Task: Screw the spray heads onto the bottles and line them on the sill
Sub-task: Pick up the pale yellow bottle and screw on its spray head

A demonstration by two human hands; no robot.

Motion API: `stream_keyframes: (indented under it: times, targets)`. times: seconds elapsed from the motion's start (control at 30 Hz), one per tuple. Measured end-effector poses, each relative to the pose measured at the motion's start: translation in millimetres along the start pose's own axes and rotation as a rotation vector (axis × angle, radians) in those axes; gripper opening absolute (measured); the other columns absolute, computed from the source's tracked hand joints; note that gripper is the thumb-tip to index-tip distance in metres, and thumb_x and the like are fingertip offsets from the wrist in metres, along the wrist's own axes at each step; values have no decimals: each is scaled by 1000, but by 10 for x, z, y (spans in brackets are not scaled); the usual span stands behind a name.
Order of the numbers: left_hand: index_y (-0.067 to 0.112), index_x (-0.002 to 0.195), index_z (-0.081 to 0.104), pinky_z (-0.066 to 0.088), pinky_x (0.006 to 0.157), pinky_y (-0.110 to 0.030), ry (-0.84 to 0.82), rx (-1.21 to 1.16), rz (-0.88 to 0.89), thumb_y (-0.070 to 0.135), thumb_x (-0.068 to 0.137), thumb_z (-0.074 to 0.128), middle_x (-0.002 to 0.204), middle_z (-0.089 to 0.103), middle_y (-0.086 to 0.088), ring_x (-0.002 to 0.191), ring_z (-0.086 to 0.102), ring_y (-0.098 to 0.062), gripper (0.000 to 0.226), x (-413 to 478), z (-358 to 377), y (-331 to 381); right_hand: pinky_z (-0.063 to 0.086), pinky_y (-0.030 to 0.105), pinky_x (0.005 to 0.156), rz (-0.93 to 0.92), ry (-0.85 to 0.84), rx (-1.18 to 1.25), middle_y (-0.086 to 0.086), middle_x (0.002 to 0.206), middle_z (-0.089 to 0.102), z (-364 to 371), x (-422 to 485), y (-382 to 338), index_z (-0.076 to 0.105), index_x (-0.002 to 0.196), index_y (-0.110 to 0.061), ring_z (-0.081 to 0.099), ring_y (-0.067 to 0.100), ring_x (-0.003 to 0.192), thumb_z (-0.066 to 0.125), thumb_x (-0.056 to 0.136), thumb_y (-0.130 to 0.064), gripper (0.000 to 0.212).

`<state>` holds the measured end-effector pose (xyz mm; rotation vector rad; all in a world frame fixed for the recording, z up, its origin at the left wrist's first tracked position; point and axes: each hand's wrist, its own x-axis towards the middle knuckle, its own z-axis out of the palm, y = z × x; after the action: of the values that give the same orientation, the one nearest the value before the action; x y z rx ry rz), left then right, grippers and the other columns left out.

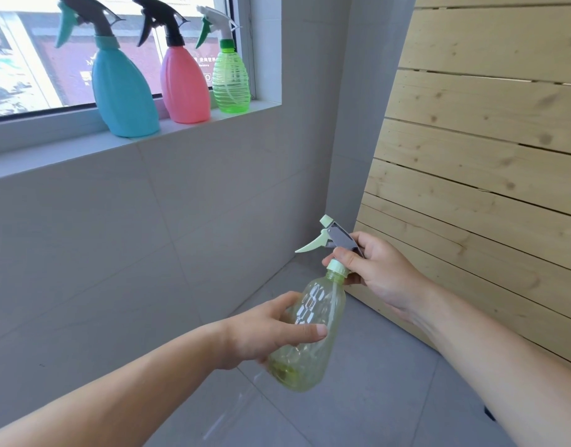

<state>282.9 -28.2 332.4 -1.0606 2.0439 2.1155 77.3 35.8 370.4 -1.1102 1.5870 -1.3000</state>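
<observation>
My left hand (271, 327) grips the body of a pale yellow-green clear bottle (313, 337), tilted in the air below the sill. My right hand (371, 269) holds the spray head (334, 240), grey with a pale green trigger, its collar sitting on the bottle's neck. On the window sill (68, 150) stand three bottles in a row with heads on: a blue bottle (124, 95), a pink bottle (185, 88) and a small clear green bottle (230, 82) at the right end.
A grey tiled wall (116, 246) runs below the sill down to a grey tiled floor (374, 382). A slatted wooden panel (487, 156) leans on the right. Bare sill stretches left of the blue bottle.
</observation>
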Motion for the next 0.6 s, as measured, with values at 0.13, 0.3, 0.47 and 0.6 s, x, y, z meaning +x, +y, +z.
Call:
stream_keyframes:
  times: [0.13,0.3,0.47,0.6]
  targets:
    - [35,129,59,58,68,-31,10,-7,0,45,85,81,106,74,5,100,74,-16,50,-11,-17,-2,52,51,94,18,-72,11,8,104,76,-27,-15,-14,58,118,-7,68,15,91,61,94,-7,25]
    - [33,129,58,51,52,-18,18,17,-8,41,90,77,99,73,8,90,72,-11,44,-27,-15,2,51,50,95,12,-124,-6,10,106,77,-63,-15,-15,57,118,-5,69,16,97,65,91,-4,28]
    - [34,128,58,49,50,-15,16,54,-18,42,91,75,98,71,11,86,70,-7,42,-1,-3,-18,51,53,96,-4,-120,-37,13,107,76,-74,-13,34,59,117,-8,66,19,98,67,90,-7,28]
    - [35,129,58,48,48,-14,8,70,-22,42,91,75,98,72,11,82,71,-7,42,5,-5,-22,52,54,93,-33,-121,-59,28,116,65,-55,0,39,61,115,-13,63,23,96,74,79,-23,39]
